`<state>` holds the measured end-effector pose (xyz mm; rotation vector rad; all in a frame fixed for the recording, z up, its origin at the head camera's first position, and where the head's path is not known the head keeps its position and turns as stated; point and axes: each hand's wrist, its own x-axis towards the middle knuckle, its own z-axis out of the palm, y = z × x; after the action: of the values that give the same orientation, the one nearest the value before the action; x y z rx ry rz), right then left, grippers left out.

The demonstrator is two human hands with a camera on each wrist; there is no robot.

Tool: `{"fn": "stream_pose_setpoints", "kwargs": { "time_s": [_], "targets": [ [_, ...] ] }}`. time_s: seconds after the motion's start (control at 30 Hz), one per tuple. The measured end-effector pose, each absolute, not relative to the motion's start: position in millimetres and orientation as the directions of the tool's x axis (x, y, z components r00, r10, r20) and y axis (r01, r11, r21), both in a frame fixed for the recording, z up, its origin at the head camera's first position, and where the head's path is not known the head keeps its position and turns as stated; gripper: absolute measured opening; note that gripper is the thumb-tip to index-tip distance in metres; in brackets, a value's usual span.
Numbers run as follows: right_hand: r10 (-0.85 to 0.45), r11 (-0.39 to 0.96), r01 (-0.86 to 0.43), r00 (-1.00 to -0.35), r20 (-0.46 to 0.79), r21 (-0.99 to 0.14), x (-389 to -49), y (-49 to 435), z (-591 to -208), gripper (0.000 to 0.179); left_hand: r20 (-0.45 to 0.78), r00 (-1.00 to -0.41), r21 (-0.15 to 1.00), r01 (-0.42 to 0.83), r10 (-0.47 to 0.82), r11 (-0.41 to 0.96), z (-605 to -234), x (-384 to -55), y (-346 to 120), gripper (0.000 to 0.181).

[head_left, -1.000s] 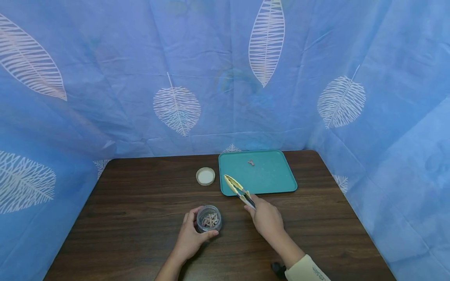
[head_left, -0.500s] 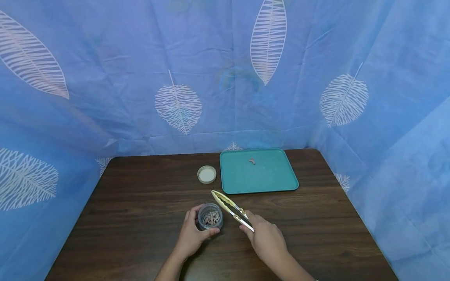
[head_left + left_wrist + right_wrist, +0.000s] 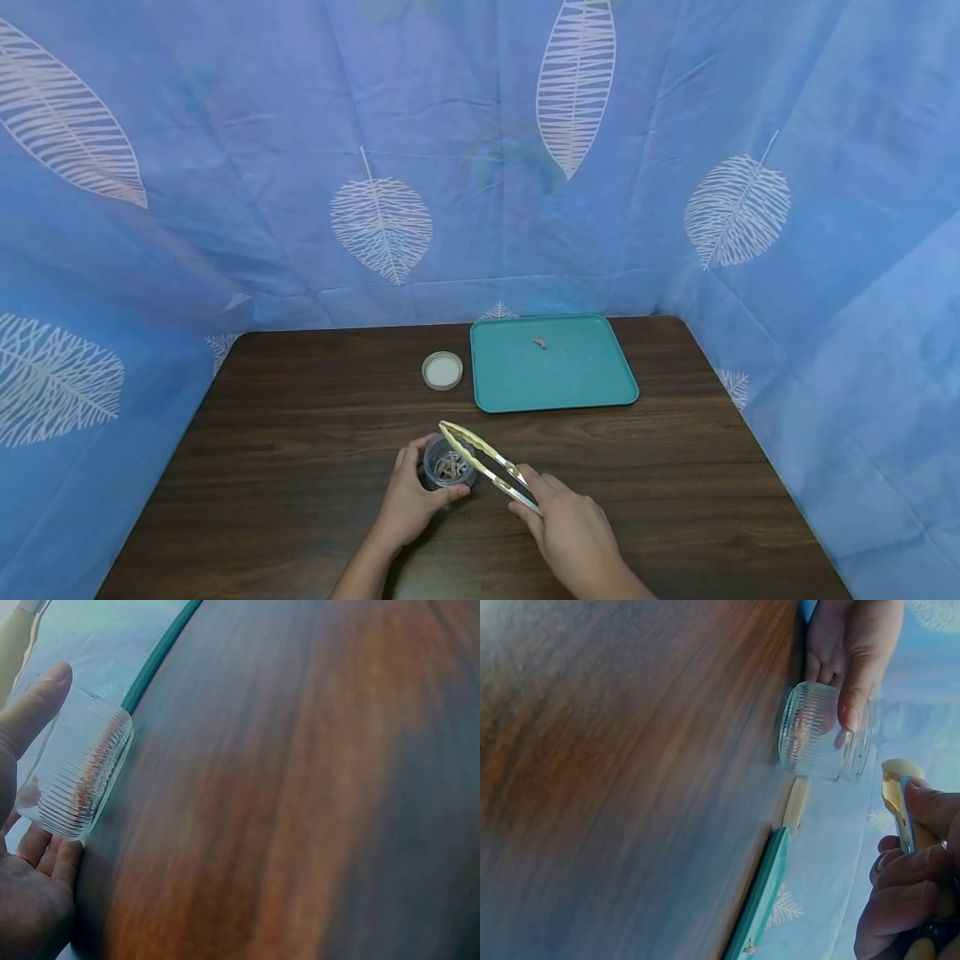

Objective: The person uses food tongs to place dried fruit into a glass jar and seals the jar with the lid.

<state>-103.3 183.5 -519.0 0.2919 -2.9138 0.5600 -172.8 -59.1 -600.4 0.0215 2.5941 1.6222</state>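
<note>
Tongs (image 3: 492, 477) tips above jar (image 3: 810, 754) mouth, slanting in from near right

Left hand (image 3: 410, 502) grips jar: thumb on near side, fingers round left and far side. Right hand (image 3: 573, 525) holds tongs, fingers curled round the handle; tongs' arms spread, nothing visible between tips.

Key relation: jar lies left and slightly far of right hand. Left hand nearer, touching it; tongs span the gap on the right. Tongs' long axis runs near right to far left; jar upright, mouth up. Head view has tips overlapping far part of mouth; right wrist view puts them higher than rim, not inside. Small pale pieces (image 3: 452, 468) sit low in jar, so the move looks to call for angling tips down and a bit nearer.

Farther out on table (image 3: 300, 433): lid (image 3: 442, 372) beyond jar, green tray (image 3: 555, 383) just right of lid, small scrap (image 3: 540, 342) on tray's far part. Blue cloth (image 3: 480, 217) behind.
</note>
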Motion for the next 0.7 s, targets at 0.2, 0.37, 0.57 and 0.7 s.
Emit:
{"fn": "stream_pose_setpoints", "kwargs": {
  "time_s": [0.2,0.37,0.57,0.7],
  "targets": [
    [-0.156,0.916,-0.207,-0.973,0.173,-0.342,-100.0,183.1,-518.6,0.047,-0.059,-0.996,0.896,-0.026,0.061,0.444,-599.6,-173.2,-59.1,0.098],
    [-0.147,0.919,-0.194,-0.976,0.16,-0.342,-97.0,183.4,-517.2,0.052,-0.052,-0.997,0.894,-0.019,0.061,0.447,-599.5,-172.9,-59.0,0.098],
    [-0.146,0.911,-0.189,-0.979,0.141,-0.368,-95.9,185.9,-516.3,0.064,-0.027,-0.998,0.897,0.005,0.065,0.443,-600.4,-171.5,-59.7,0.097],
    [-0.12,0.907,-0.162,-0.984,0.131,-0.389,-99.4,190.3,-518.6,0.067,-0.042,-0.997,0.897,-0.01,0.062,0.443,-601.5,-172.1,-60.3,0.097]
  ]
}}
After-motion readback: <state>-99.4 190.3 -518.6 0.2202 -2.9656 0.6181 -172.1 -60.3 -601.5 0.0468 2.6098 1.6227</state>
